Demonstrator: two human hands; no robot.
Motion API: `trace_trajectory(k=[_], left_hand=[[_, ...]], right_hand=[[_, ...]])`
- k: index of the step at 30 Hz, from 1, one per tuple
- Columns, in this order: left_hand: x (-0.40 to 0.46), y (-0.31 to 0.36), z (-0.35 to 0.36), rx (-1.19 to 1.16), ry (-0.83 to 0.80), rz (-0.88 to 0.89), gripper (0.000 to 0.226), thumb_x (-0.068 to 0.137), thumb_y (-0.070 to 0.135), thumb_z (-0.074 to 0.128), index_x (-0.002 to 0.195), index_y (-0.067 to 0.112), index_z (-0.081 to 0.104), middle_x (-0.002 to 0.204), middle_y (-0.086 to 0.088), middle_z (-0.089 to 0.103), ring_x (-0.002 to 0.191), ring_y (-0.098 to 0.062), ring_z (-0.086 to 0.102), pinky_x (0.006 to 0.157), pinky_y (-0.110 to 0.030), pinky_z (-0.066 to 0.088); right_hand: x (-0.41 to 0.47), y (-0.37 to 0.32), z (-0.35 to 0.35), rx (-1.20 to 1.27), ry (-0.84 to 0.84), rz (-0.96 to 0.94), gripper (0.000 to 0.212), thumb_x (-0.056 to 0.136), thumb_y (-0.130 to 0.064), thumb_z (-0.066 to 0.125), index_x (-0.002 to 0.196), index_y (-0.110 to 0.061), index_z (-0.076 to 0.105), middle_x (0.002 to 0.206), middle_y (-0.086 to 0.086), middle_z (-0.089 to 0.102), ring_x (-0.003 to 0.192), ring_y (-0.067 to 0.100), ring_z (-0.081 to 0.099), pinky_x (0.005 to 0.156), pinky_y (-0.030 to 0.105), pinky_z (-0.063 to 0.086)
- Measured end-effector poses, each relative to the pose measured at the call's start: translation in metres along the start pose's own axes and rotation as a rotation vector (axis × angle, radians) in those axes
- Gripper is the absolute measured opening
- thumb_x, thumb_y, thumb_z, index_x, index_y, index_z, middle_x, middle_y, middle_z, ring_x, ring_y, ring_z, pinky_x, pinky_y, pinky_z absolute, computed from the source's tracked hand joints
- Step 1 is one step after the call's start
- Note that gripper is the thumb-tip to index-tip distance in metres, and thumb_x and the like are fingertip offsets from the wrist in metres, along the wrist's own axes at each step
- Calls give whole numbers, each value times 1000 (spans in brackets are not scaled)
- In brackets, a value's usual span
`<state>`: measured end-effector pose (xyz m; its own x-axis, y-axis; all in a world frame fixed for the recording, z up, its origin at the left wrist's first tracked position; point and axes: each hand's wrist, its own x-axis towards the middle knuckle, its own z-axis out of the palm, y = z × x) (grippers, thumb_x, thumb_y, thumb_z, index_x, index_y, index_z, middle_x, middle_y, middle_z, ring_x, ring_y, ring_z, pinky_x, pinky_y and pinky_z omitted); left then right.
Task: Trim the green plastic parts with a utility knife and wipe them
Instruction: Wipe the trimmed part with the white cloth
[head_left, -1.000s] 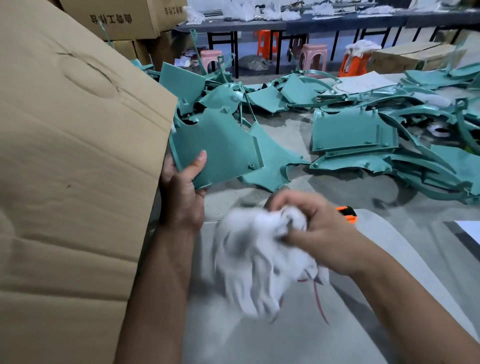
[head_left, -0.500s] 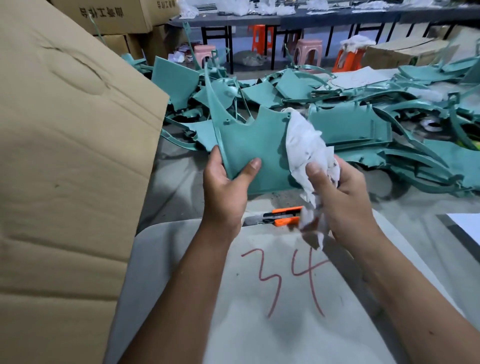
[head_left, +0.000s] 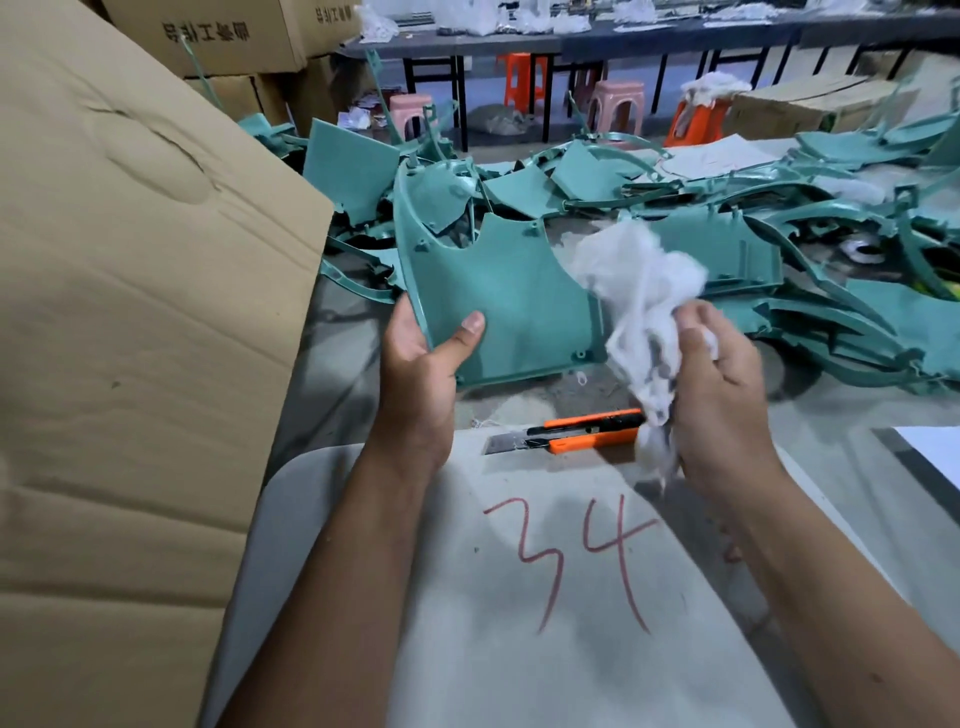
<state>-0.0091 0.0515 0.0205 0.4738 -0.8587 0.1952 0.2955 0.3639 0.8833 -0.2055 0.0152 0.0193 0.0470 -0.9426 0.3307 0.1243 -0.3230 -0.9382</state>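
Note:
My left hand (head_left: 423, 371) grips a flat green plastic part (head_left: 511, 304) by its lower left edge, thumb on its face, and holds it upright above the table. My right hand (head_left: 719, 382) holds a bunched white cloth (head_left: 641, 293) just off the part's right edge. An orange utility knife (head_left: 576, 434) lies on the table under the part, blade out and pointing left. Neither hand touches the knife.
A grey board (head_left: 519, 623) marked "34" in red lies in front of me. A large cardboard box (head_left: 130, 338) stands at my left. Several green parts (head_left: 779, 270) are heaped across the table behind. Stools and a dark table stand further back.
My left hand brought the green part from beside the box to the centre and raised it. My right hand lifted the cloth from the board up to the part's right edge.

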Motion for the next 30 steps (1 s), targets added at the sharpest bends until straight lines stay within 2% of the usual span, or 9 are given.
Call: trace_trajectory(k=[2, 4, 7, 9, 12, 16, 21, 25, 30], left_hand=[[1, -1, 0, 32, 5, 55, 43, 93, -12, 58, 133, 1, 53, 128, -17, 68, 119, -34, 65, 103, -53, 52], [-1, -3, 2, 59, -21, 93, 42, 91, -9, 61, 130, 6, 55, 125, -10, 71, 116, -28, 67, 98, -42, 55], [-4, -7, 8, 69, -56, 105, 44, 92, -7, 63, 133, 6, 54, 128, -11, 69, 119, -28, 66, 99, -40, 55], [-3, -8, 9, 73, -95, 85, 43, 93, -10, 60, 133, 5, 53, 130, -14, 68, 121, -29, 65, 99, -41, 55], [-2, -4, 3, 86, -181, 21, 39, 95, -10, 57, 129, 9, 56, 128, -13, 69, 119, -30, 66, 99, -45, 55], [2, 9, -16, 83, -308, -90, 40, 95, -7, 55, 131, 12, 55, 129, -13, 69, 120, -32, 65, 97, -48, 56], [3, 13, -32, 152, -405, -80, 44, 86, -5, 64, 127, 11, 61, 125, -12, 71, 115, -29, 68, 95, -39, 56], [1, 5, -21, 177, -277, 13, 37, 84, -2, 73, 116, 17, 67, 115, -11, 75, 108, -31, 71, 93, -46, 58], [-8, -9, 4, 21, -81, -39, 28, 83, 9, 79, 109, 9, 69, 110, -15, 75, 97, -31, 72, 83, -49, 61]], right_hand=[[-7, -1, 5, 74, -176, 32, 30, 112, -23, 43, 114, -38, 69, 91, -22, 77, 78, -6, 71, 63, 13, 54], [-11, 2, 8, 29, -303, 4, 29, 109, -31, 51, 113, -49, 72, 101, -27, 76, 89, -8, 71, 69, 9, 53], [-10, 12, 10, -147, -242, -18, 24, 100, -38, 68, 119, -24, 72, 102, 0, 77, 94, 15, 74, 79, 40, 61], [-7, 17, 8, -233, -165, -68, 32, 98, -38, 68, 94, -6, 66, 80, 14, 66, 72, 22, 61, 63, 51, 52], [-1, 14, -3, -368, -186, -258, 42, 100, -35, 65, 65, -19, 48, 56, -9, 40, 54, 3, 35, 51, 23, 32], [1, 3, -6, -525, -256, -530, 44, 107, -36, 53, 66, -39, 36, 51, -15, 37, 48, 0, 39, 51, 9, 24], [3, 2, -6, -270, 88, -227, 42, 110, -38, 46, 69, -27, 54, 58, -19, 56, 54, -3, 48, 51, 17, 36], [-5, -2, -4, -142, -431, 22, 16, 101, -30, 59, 110, -21, 69, 91, -16, 77, 79, -2, 70, 67, 12, 51], [-9, -5, 12, -83, -218, -58, 29, 102, -8, 63, 74, -14, 61, 55, -20, 56, 50, -6, 48, 51, 7, 38]])
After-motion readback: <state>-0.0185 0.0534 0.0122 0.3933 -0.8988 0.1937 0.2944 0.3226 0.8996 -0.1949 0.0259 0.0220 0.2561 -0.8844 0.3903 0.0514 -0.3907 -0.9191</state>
